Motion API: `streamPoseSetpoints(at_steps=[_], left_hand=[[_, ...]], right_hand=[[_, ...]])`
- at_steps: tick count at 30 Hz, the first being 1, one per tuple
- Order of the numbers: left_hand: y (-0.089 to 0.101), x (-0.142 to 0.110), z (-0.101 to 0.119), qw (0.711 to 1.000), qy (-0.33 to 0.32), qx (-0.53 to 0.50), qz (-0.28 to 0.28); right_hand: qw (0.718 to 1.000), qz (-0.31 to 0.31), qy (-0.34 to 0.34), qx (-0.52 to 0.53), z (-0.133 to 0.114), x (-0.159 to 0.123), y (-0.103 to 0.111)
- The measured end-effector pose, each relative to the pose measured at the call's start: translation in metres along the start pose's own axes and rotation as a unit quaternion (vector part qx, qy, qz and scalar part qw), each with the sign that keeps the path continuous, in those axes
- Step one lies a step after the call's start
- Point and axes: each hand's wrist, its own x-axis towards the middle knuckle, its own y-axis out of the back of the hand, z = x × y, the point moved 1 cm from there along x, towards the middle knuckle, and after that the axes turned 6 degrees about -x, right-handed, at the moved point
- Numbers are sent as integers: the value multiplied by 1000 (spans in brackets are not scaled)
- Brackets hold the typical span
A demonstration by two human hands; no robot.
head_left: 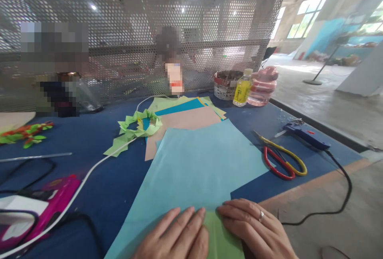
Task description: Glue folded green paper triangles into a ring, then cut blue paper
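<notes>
My left hand [176, 237] and my right hand [254, 227] lie flat, fingers stretched out, at the near edge of the blue table [98, 195]. Both press on a small green paper [220, 239] that shows between them. The green paper rests on a large light-blue sheet [197, 167] spread in front of me. My right hand wears a ring. Neither hand holds anything.
Scissors [281, 159] with red and yellow handles lie to the right, a blue glue gun [305, 133] and its black cord beyond. A stack of coloured papers [185, 115] and a green paper wreath [139, 127] sit further back. Bottles [242, 87] stand by a perforated metal screen [149, 32]. A pink tool [44, 207] lies left.
</notes>
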Motion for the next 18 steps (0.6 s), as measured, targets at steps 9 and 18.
streamPoseSetpoints(at_steps=[9,18], left_hand=[[7,-4,-15,995,26,-96,-19],[23,19,-25,938,134,-260,-187]], right_hand=[[1000,7,-10,-2,1,2,0],[999,14,-44,26,3,7,-3]])
